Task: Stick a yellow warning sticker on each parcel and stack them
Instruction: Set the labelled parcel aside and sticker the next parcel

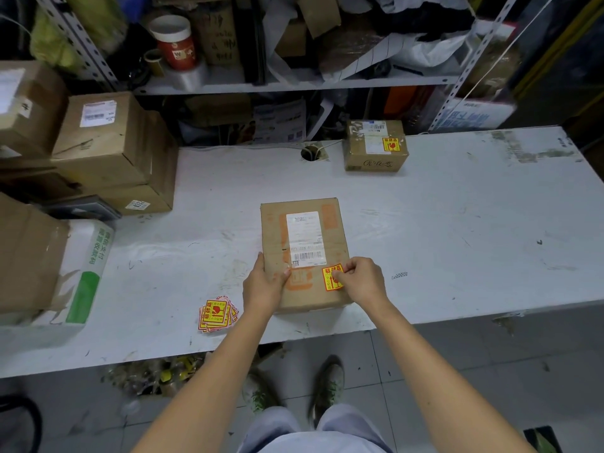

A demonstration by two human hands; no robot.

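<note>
Sticker step: we are steadying the brown cardboard parcel (274,230), left hand (264,284) clamped on its edge, right hand (363,280) pinching the yellow warning sticker (329,276) down.

The right grip (361,282) covers the right edge of the sticker (330,278), so whether that edge lies flat on the parcel (274,237) cannot be told. The label (305,238) print is too small to read, and the left grip (263,284) hides the parcel's near left edge. Boxes (26,106) at left and both table (457,223) ends are cut off by the frame.
</note>
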